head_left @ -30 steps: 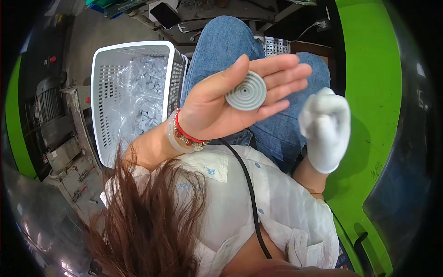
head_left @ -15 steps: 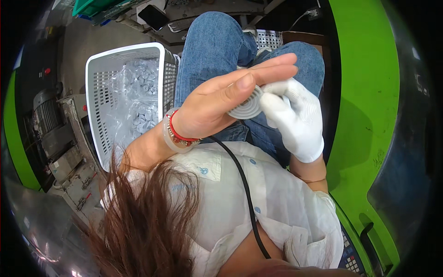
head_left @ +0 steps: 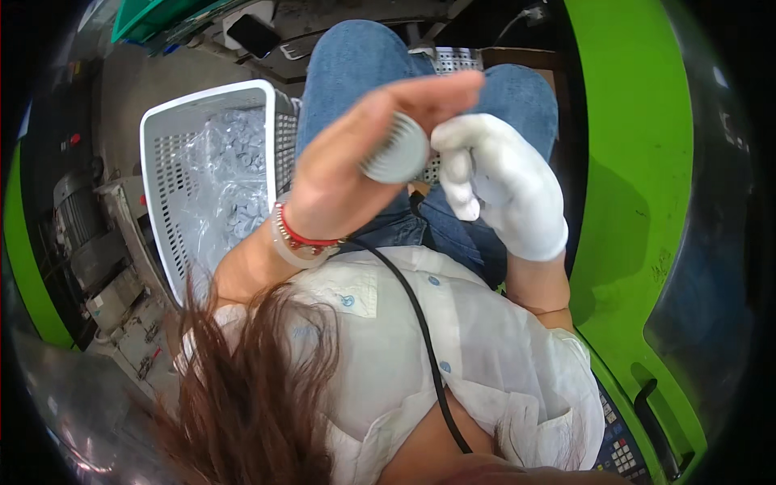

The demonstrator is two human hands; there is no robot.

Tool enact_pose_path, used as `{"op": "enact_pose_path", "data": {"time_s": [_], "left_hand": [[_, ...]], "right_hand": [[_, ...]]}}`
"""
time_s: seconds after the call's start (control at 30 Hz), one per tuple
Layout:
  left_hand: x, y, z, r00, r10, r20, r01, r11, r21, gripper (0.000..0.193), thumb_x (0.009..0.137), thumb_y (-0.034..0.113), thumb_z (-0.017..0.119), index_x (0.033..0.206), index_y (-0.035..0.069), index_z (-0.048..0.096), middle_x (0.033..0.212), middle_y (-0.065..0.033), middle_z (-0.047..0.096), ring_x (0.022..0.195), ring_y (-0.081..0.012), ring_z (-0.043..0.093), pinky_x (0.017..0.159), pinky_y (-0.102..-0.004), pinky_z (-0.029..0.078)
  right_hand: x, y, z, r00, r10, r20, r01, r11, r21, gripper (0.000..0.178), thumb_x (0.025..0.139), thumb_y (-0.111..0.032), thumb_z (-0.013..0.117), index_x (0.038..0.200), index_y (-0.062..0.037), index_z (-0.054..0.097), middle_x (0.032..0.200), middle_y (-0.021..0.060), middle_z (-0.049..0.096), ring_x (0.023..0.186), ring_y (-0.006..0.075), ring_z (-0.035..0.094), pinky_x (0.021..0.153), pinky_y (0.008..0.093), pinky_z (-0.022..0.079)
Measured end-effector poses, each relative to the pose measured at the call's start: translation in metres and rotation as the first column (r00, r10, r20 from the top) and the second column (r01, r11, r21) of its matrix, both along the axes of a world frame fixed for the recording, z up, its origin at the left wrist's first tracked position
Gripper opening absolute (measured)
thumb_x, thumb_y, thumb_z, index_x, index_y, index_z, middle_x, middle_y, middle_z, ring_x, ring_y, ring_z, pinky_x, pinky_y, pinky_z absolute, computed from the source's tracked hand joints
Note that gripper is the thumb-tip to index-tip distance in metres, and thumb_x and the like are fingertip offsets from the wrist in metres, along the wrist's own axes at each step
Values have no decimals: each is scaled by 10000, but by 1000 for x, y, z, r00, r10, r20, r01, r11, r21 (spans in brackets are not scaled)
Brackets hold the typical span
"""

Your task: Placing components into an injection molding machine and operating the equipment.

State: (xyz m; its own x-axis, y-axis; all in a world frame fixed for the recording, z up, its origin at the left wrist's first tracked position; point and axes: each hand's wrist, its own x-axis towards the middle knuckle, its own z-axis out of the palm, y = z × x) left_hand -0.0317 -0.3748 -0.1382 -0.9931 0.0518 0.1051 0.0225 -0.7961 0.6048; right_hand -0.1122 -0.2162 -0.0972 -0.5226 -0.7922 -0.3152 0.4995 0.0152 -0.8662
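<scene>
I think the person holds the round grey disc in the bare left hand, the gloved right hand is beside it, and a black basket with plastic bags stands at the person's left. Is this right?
Not fully. The basket is white, not black, as the head view shows. The rest holds: the bare left hand holds the round grey disc, the gloved right hand is beside it, and the basket with plastic bags stands at the person's left.

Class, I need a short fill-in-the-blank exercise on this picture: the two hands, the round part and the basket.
1. The left hand holds a round grey ____.
2. The right hand wears a ____ glove.
3. The white basket stands on the person's ____ side.
4. The left wrist carries a ____ bracelet.

Missing words: disc; white; left; red
</scene>
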Motion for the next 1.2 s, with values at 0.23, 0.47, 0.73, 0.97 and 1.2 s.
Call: {"op": "enact_pose_path", "data": {"time_s": [0.23, 0.47, 0.73, 0.97, 1.2], "left_hand": [[8, -18, -4, 995, 82, 51, -94, 936, 339, 415, 988, 368, 333, 1217, 55, 481, 884, -76, 512, 694, -160, 525, 598, -315, 543], [14, -2, 5, 980, 136, 145, -147, 987, 68, 415, 992, 374, 307, 1068, 27, 521, 854, -107, 511, 654, -155, 509, 603, -300, 515], [19, 2, 25, 936, 260, -236, -351, 658, -667, 132, 863, 10, 583, 989, -21, 610, 863, -96, 594, 712, -158, 552, 619, -260, 451], [7, 14, 47, 880, 209, -426, -470, 261, -843, 329, 697, 10, 741, 1006, -4, 632, 812, -92, 621, 691, -202, 580, 585, -283, 457], [-6, 21, 28, 813, 274, -515, -558, 110, -823, 458, 675, 84, 785, 1079, -9, 591, 891, -110, 597, 745, -222, 566, 641, -274, 450]], "right_hand": [[-20, 10, -21, 644, 294, 706, 234, 803, -548, 808, 903, -641, 251, 1417, -17, 230, 1391, 236, 351, 1204, 418, 429, 928, 528, 429], [-17, 13, -14, 669, 320, 671, 244, 758, -605, 827, 909, -619, 303, 1473, -77, 36, 1503, 224, 125, 1346, 442, 231, 1054, 570, 292], [-13, 10, 0, 764, 189, 617, 256, 789, -559, 863, 886, -661, 295, 1475, -87, 33, 1504, 243, 86, 1370, 437, 166, 1117, 544, 154], [-7, 2, -1, 810, 166, 562, 257, 761, -596, 869, 881, -674, 297, 1477, -96, 41, 1502, 254, 79, 1381, 423, 140, 1130, 517, 99], [0, -16, -9, 967, -82, 242, 216, 770, -600, 702, 935, -483, 423, 1470, -112, 161, 1503, 203, 173, 1376, 351, 221, 1127, 457, 169]]}}
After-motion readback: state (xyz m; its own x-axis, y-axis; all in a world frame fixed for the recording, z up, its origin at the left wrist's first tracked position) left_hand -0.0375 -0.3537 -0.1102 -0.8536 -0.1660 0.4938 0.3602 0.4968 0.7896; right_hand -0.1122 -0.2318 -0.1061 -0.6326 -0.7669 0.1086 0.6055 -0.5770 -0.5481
